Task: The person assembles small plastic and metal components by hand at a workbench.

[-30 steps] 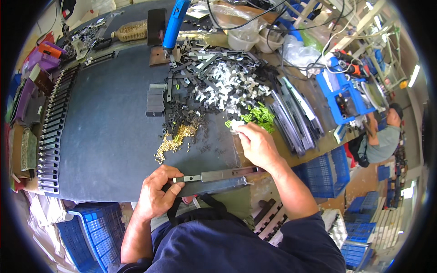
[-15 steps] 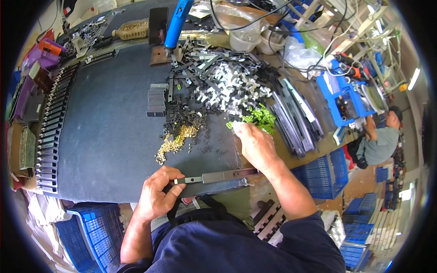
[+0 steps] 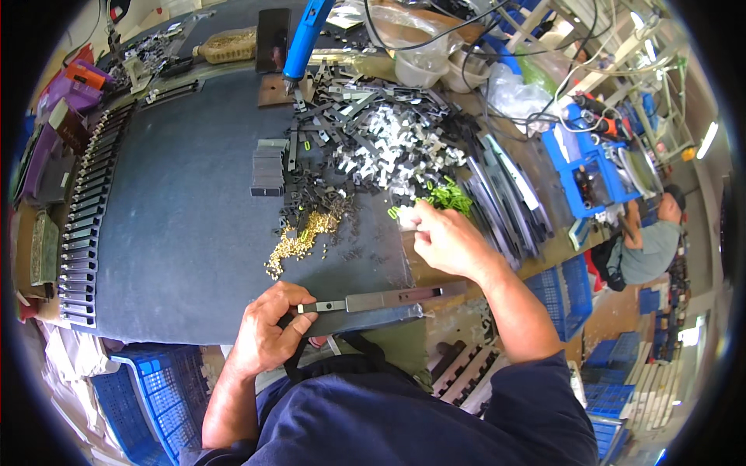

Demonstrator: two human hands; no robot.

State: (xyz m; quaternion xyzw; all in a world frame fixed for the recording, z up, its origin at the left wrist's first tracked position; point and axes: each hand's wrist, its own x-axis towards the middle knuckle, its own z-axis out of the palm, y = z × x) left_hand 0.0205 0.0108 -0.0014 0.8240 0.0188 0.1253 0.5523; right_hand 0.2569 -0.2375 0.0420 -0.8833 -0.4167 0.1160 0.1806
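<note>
My left hand (image 3: 272, 326) is closed round the left end of a long, narrow metal bar (image 3: 381, 300), pinching a lighter end section between thumb and fingers. The bar lies level along the front edge of the dark mat. My right hand (image 3: 451, 241) reaches over the bar to the near side of a heap of small bright green clips (image 3: 451, 196), its fingertips pinched together. A small white piece (image 3: 406, 218) shows at those fingertips; whether they grip it is unclear. Beyond lies a pile of small white and silver parts (image 3: 392, 151), with brass-coloured pieces (image 3: 299, 241) to its left.
A blue electric screwdriver (image 3: 306, 43) hangs over the far side. Grey metal pieces (image 3: 269, 167) stand stacked mid-mat. Finished-looking bars (image 3: 81, 233) line the left edge. Long dark strips (image 3: 505, 202) lie at right, near a blue bin (image 3: 594, 175). A person (image 3: 653, 241) sits beyond.
My right hand has shifted slightly right, its forearm swinging outward, and the fingertips remain beside the green clips. More of the bar's right end shows. My left hand keeps its hold.
</note>
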